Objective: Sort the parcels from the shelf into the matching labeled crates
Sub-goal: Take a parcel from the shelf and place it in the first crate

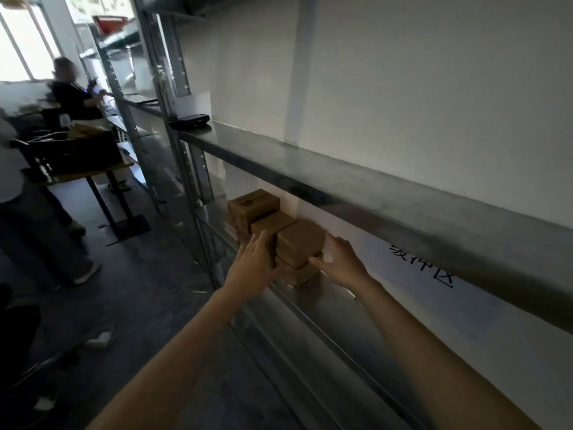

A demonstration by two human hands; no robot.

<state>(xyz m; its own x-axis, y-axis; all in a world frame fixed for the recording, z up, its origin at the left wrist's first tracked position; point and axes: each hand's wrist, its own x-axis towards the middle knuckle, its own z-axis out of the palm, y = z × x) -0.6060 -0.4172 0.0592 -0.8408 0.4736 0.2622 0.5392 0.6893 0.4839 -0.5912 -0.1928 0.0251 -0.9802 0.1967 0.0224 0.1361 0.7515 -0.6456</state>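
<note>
Frame centre: left hand (254,265), fingers straight, presses the parcel stack (273,223); right hand (341,260) curls its fingers round the top parcel (299,243) on the shelf (328,305). Next, likely lift it clear.

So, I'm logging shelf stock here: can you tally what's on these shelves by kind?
brown parcels with tops visible: 3, with more partly hidden beneath
black device: 1
Total: 4 countable

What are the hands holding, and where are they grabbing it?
The nearest top parcel: the left hand presses flat against its left side, the right hand grips its right end.
</note>
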